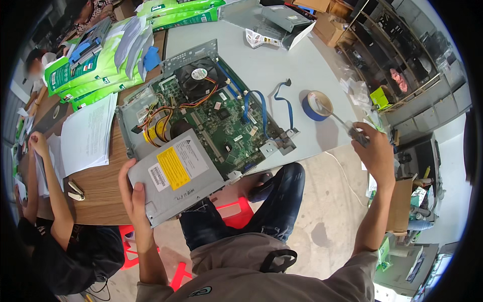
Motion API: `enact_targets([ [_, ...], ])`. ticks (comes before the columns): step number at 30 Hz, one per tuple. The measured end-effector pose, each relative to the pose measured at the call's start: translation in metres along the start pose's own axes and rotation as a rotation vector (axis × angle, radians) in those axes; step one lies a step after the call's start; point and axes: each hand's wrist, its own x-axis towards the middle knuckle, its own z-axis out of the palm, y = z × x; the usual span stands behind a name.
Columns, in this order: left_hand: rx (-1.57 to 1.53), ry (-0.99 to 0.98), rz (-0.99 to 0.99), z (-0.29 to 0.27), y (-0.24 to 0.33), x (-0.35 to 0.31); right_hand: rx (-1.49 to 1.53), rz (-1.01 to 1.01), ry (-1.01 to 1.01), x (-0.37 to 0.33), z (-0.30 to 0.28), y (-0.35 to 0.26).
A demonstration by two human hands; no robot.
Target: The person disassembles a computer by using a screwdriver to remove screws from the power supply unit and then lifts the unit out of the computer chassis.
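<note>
Left hand [135, 195]: gripping optical drive [173, 168] by left edge, near-left on computer case [193, 55] | right hand [373, 152]: closed round screwdriver [350, 129], well right of drive, shaft slanting away-left to round blue container [313, 114]

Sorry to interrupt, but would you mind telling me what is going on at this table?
The left hand holds the edge of a silver disc drive, which overlaps an open computer. The right hand holds a screwdriver, its tip at or over a round blue object. The computer's fan and circuit board lie exposed.
</note>
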Motion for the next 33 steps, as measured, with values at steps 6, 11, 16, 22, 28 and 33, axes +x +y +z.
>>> enact_targets([
  [6,0.031,-0.002,-0.006,0.000,0.010,0.000,0.081,0.001,0.053,-0.009,-0.006,0.008],
  [11,0.062,0.001,0.036,-0.003,0.011,0.011,0.219,0.046,-0.007,-0.009,-0.002,0.025],
  [16,0.083,-0.020,0.058,0.001,0.015,0.014,0.282,-0.014,0.001,-0.003,0.012,0.038],
  [22,0.085,-0.006,0.012,0.001,0.019,0.011,0.323,0.008,-0.009,-0.001,0.018,0.039],
  [28,0.103,0.004,0.013,0.002,0.018,0.011,0.384,-0.009,-0.009,-0.005,0.021,0.045],
  [33,0.093,0.006,-0.012,0.002,0.020,0.010,0.463,0.047,-0.037,-0.009,0.015,0.043],
])
